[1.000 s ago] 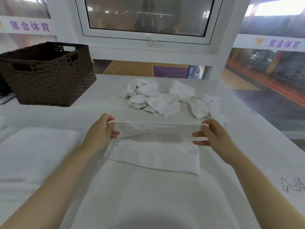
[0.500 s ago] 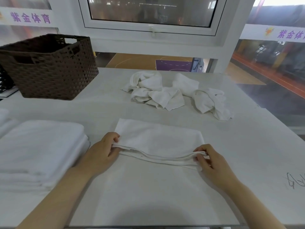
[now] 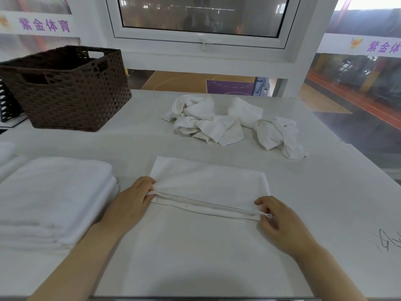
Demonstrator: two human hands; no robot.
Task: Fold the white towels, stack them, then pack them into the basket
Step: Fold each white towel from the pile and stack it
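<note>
A white towel [image 3: 208, 185], folded in half, lies flat on the table [image 3: 325, 192] in front of me, its doubled hem edge nearest me. My left hand [image 3: 132, 203] pinches the near left corner of that towel. My right hand [image 3: 280, 222] pinches the near right corner. A stack of folded white towels [image 3: 54, 196] sits to the left of my left hand. A heap of crumpled white towels [image 3: 227, 122] lies farther back in the middle. The brown woven basket [image 3: 71, 101] stands at the back left; I cannot see into it.
A black slatted object [image 3: 8, 105] stands left of the basket on a white board. A window and white wall rise behind the table. Pen scribbles [image 3: 388, 242] mark the table at the right. The table's near edge runs along the bottom.
My hands brought the towel's far edge toward me and laid it on the near edge, folding it in half. Both hands now hold the near corners low on the table.
</note>
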